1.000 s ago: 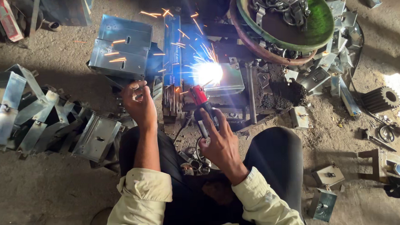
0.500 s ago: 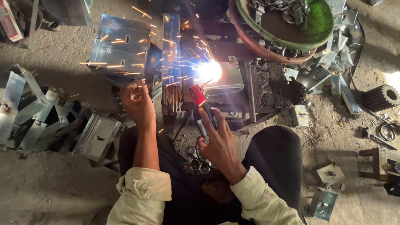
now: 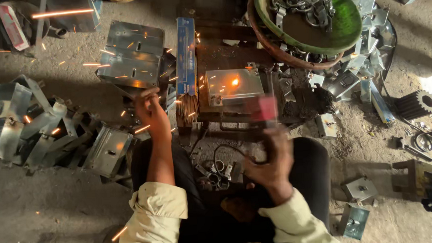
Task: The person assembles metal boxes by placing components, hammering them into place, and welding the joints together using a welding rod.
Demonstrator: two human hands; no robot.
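My right hand (image 3: 272, 163) is closed around the blurred red-headed welding electrode holder (image 3: 266, 115), fingers wrapped on its grip, the black cable (image 3: 227, 152) looping just left of my wrist. My left hand (image 3: 151, 112) is half curled with the fingertips drawn together; I cannot tell if it pinches anything. Just beyond the holder sits the shiny galvanised sheet-metal box (image 3: 235, 86), with a glowing orange spot (image 3: 234, 81) on its top face. That spot is hot; I judge a bare finger brushing it would burn. Orange sparks (image 3: 101, 52) are flying beyond and left of my left hand, and could sting bare skin or catch my pale sleeve (image 3: 157, 206). Between my hands, the blue box of welding rods (image 3: 186, 55) lies close to that spray. The cable near my knee could snag and jerk the holder.
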